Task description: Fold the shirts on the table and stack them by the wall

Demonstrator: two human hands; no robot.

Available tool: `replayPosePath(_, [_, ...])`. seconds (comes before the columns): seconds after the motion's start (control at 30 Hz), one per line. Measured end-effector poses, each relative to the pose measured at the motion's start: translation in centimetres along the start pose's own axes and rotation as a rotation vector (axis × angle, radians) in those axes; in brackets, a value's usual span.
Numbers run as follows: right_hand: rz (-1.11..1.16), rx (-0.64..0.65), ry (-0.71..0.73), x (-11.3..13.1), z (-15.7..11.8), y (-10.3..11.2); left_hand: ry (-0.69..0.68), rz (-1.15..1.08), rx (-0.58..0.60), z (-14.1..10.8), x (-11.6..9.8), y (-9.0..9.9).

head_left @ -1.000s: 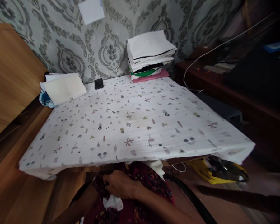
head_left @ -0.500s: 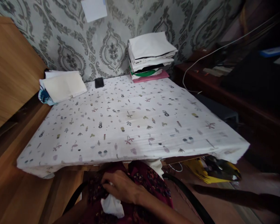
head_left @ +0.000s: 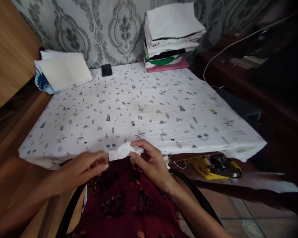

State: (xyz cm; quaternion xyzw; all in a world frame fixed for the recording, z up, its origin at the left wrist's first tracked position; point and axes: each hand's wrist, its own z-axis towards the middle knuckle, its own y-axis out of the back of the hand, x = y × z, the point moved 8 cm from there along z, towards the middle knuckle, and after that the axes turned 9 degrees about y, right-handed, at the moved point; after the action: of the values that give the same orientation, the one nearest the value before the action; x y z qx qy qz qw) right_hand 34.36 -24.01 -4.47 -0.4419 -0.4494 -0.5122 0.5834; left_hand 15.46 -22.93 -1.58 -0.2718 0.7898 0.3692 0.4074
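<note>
Right hand (head_left: 154, 164) pinches wad (head_left: 124, 151); table edge (head_left: 201, 151) near.

The left hand (head_left: 95, 164) is smeared by motion, and from here I can't tell whether its fingertips touch the crumpled white piece (head_left: 124, 151). The right hand (head_left: 152, 162) covers one end of that piece. Both forearms run out of view. The small black object (head_left: 106, 70) by the tabletop's (head_left: 119, 115) far edge is too small to make out. Below the near right corner, the yellow item (head_left: 201, 168) is blurred and partly hidden. Beyond the right edge, shadow swallows the dark furniture (head_left: 238, 77).
</note>
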Motion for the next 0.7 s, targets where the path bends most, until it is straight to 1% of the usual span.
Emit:
replayPosePath(0.03, [-0.006, -0.023, 0.007, 0.1, 0.1, 0.2, -0.014, 0.014, 0.001, 0.5, -1.0, 0.0])
replayPosePath(0.07, [-0.005, -0.037, 0.015, 0.2, 0.2, 0.2, -0.040, 0.022, -0.025, 1.0, -2.1, 0.0])
replayPosePath(0.1, [0.001, -0.040, 0.022, 0.3, 0.3, 0.2, -0.084, 0.025, -0.083, 1.5, -3.2, 0.1])
replayPosePath(0.13, [0.011, -0.035, 0.022, 0.3, 0.4, 0.2, -0.145, 0.016, -0.166, 1.8, -4.3, 0.3])
replayPosePath(0.2, [0.049, 0.003, -0.008, -0.1, 0.4, 0.0, -0.248, 0.000, -0.261, 2.4, -5.7, 0.1])
replayPosePath(0.27, [0.077, 0.079, -0.043, -0.5, 0.3, -0.5, -0.300, -0.077, -0.305, 3.0, -6.1, -0.2])
replayPosePath(0.37, [0.084, 0.181, -0.027, -0.2, 0.6, -1.0, -0.294, -0.209, -0.342, 3.6, -5.9, -0.2])
replayPosePath(0.47, [0.188, 0.188, -0.020, 0.7, 1.5, -1.6, -0.277, -0.201, -0.326, 4.0, -6.2, -0.5])
replayPosePath(0.53, [0.317, 0.162, -0.087, 0.7, 2.3, -2.3, -0.255, -0.200, -0.283, 4.3, -6.4, -0.8])
replayPosePath(0.6, [0.454, 0.082, -0.198, 0.0, 3.0, -2.9, -0.213, -0.241, -0.250, 4.8, -6.0, -0.5])
replayPosePath(0.67, [0.573, -0.071, -0.295, -1.0, 3.5, -2.9, -0.143, -0.315, -0.207, 5.5, -5.1, 0.0])
replayPosePath(0.7, [0.611, -0.164, -0.317, -1.4, 3.7, -2.5, -0.104, -0.357, -0.168, 5.9, -4.5, 0.2])
